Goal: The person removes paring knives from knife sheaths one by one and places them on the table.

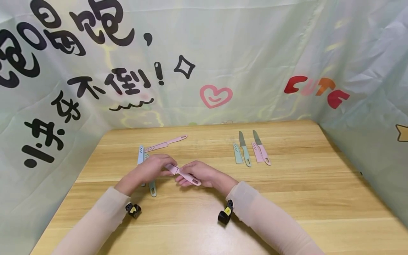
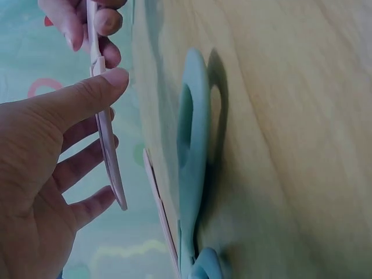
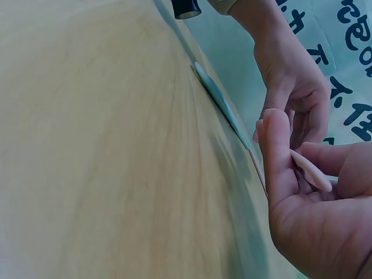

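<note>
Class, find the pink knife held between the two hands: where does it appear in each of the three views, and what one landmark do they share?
Head: the pink knife is below and slightly left of centre.
Left wrist: the pink knife runs down from the top edge, left of centre.
Right wrist: the pink knife is right of centre, mostly hidden.
Shared landmark: the left hand.

Knives (image 1: pixel 246 154) on table (image 1: pixel 312 205), left and right
</note>
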Tool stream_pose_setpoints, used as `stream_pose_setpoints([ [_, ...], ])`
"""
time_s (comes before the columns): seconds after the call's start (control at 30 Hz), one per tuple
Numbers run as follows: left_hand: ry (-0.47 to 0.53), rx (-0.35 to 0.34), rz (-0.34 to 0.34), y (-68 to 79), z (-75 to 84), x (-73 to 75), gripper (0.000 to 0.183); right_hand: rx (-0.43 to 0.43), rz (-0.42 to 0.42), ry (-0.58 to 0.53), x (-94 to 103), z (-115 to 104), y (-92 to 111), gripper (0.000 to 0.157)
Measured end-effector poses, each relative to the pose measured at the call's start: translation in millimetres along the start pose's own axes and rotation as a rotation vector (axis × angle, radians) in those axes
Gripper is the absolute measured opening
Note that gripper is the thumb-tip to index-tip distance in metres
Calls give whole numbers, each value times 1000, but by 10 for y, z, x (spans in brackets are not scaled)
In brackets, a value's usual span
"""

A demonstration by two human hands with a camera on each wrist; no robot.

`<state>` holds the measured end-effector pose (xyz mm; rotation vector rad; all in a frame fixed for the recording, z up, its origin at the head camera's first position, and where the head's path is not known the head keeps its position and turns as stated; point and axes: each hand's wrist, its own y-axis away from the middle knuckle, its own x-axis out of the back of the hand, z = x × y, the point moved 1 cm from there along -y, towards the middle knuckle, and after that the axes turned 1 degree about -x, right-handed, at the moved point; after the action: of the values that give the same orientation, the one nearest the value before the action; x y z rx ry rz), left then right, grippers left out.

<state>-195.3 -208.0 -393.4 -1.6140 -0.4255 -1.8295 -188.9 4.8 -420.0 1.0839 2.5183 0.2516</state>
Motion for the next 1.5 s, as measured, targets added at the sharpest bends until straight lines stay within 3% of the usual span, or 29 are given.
stream_pose_setpoints([
  [0.17,1,-33,26,1,25,1,30,-13,-27,-52,-6,6,11,32],
  [0.37,17,-18,52,27,9,-2,33,-3,-32,-45,-10,0,39,33],
  [0.67,73,44,121,98,-26,32,43,5,-42,-36,12,13,69,33],
  [1.0,150,132,146,154,-1,40,47,23,-58,-5,49,28,84,32],
  [1.17,182,203,175,169,14,31,44,31,-64,3,53,32,88,33],
  [1.33,307,293,252,182,24,-1,48,46,-50,18,44,22,104,33],
  [1.5,539,401,311,186,15,-63,55,57,-26,38,26,15,114,31],
])
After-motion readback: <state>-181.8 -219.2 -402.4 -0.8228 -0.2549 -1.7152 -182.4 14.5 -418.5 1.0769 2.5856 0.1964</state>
